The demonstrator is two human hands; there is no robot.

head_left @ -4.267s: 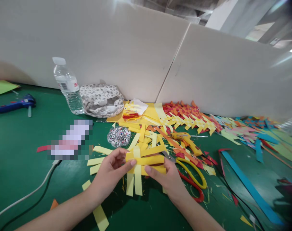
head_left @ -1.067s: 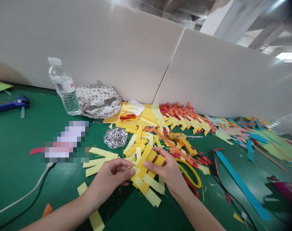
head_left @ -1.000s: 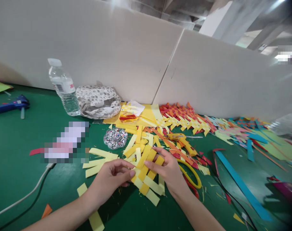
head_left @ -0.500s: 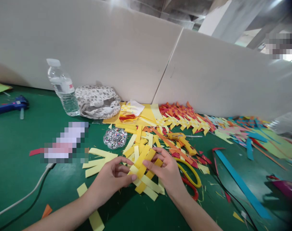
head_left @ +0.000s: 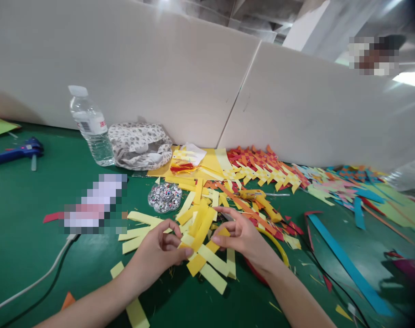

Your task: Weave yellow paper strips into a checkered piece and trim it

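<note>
A partly woven piece of yellow and pale-yellow paper strips (head_left: 202, 230) is held up over the green table. My left hand (head_left: 164, 248) pinches its left corner between thumb and fingers. With thumb and index finger, my right hand (head_left: 236, 232) grips the end of one dark-yellow strip (head_left: 212, 246) on the right side of the weave. Loose pale-yellow strips (head_left: 139, 232) lie to the left of my left hand. Scissors (head_left: 277, 246) with yellow and red handles lie partly hidden beneath my right hand and wrist.
Behind my hands are paper scraps, a yellow glue gun (head_left: 262, 200) and a clear case of googly eyes (head_left: 164, 197). A water bottle (head_left: 93, 127), a patterned cloth bag (head_left: 141, 146) and finished woven fish (head_left: 262, 164) stand along the partition. A blue glue gun (head_left: 19, 151) lies far left.
The weave turned from level to slanted, its strips crossing more. Over the last half second my right hand has shifted from the weave's middle out to one dark-yellow strip's end.
</note>
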